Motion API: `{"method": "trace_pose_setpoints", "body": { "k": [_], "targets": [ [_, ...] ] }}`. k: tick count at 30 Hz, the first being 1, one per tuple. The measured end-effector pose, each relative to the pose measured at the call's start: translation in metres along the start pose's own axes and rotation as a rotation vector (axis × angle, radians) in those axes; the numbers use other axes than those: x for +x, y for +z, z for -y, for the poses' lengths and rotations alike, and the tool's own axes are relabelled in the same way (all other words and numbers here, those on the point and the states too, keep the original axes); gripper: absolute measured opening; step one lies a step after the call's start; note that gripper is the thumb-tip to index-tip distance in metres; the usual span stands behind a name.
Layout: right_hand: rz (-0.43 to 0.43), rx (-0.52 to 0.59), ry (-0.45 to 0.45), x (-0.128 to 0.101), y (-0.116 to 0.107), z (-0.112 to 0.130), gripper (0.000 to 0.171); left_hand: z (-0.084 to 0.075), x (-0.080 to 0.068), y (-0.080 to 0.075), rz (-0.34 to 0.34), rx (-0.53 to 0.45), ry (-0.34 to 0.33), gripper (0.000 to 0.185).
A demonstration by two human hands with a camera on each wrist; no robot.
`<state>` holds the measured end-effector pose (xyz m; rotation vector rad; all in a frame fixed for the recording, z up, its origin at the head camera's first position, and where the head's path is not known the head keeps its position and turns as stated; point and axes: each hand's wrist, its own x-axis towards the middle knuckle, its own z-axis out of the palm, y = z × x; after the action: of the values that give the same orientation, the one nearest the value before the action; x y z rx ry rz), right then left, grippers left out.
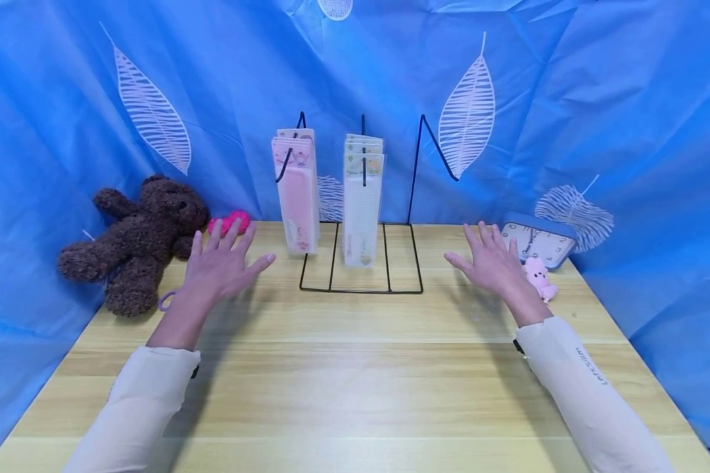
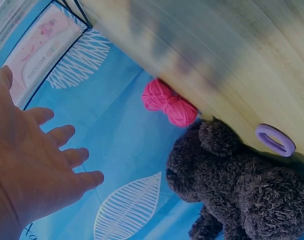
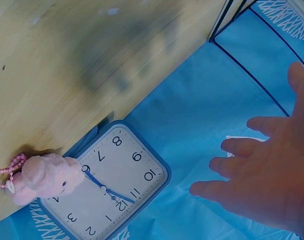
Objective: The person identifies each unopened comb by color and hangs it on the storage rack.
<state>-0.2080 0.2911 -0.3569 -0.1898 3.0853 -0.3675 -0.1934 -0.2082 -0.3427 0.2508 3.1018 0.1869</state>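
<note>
Both hands hover flat above a pale wooden table point(image 1: 355, 381) with a fine straight grain, palms down and holding nothing. The left hand point(image 1: 221, 266) has its fingers spread and straight, thumb angled out toward the thin black wire display rack point(image 1: 361, 263); the right hand point(image 1: 491, 263) mirrors it, fingers extended and slightly fanned. Cream fabric sleeves cover both forearms to the wrists. Between the hands, and a little beyond them, the rack's rectangular wire base lies on the wood, and from its upright hooks hang glossy flat packets: a pink stack point(image 1: 297, 194) nearer the left hand and a white-green stack point(image 1: 363, 197) toward the middle, while the hook nearest the right hand is bare. Just left of the left hand slumps a dark brown teddy bear point(image 1: 139, 240) with curly, nubbly plush, a bright pink ball of yarn point(image 1: 229, 223) sits beyond the fingertips, and a small smooth lilac ring point(image 1: 165, 301) lies beside the wrist. Just right of the right hand sits a small fuzzy pink plush toy point(image 1: 538, 276) on a beaded cord, and past it a rounded-square blue-rimmed clock point(image 1: 538, 243) leans at the table's back edge. Wrinkled blue cloth with white leaf prints point(image 1: 568, 98) closes in the back and both sides. The broad stretch of table nearer the person than both hands is bare wood.
</note>
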Motion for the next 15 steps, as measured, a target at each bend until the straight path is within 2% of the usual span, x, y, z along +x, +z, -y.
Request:
{"method": "trace_pose_setpoints", "body": {
  "k": [10, 15],
  "targets": [
    [0.006, 0.007, 0.006, 0.0014, 0.0002, -0.0018, 0.101, 0.0026, -0.0033, -0.0031, 0.013, 0.008, -0.005, 0.093],
    [0.012, 0.01, 0.005, 0.001, 0.001, -0.002, 0.095, 0.0059, -0.0042, -0.0018, 0.018, 0.006, -0.008, 0.093]
  ]
}}
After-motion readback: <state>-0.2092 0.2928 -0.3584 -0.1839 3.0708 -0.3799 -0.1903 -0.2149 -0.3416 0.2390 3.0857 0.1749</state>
